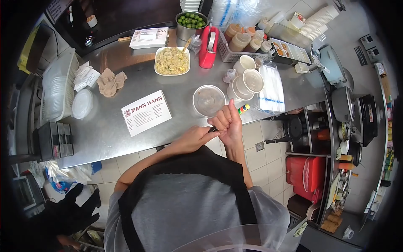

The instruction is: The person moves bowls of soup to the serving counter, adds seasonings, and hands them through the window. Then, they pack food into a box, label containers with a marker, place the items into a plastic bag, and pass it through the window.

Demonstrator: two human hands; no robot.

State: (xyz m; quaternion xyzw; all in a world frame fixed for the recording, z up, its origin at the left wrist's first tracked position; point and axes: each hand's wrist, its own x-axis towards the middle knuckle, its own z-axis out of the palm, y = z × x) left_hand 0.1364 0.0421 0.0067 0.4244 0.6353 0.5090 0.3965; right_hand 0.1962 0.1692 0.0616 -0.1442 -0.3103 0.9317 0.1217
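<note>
My left hand (198, 139) and my right hand (228, 125) meet just in front of the steel table edge. The right fingers are curled closed, with the thumb pointing up. My left hand is closed on a thin dark piece (213, 129) at the right fist. Beyond the right fist shows a striped green, yellow and red end (243, 109); whether it joins the dark piece is hidden. Close by stands a round lidded container (209, 101). To the left lies a white MANN HANN box (147, 112), and behind is a white bowl of fried rice (172, 61).
The steel table (100, 138) holds a red tape dispenser (208, 48), a metal pot of green citrus (192, 25), stacked paper cups (245, 80), a basket of sauce bottles (239, 40) and crumpled brown paper (111, 82). A red bin (306, 178) sits on the lower right shelf.
</note>
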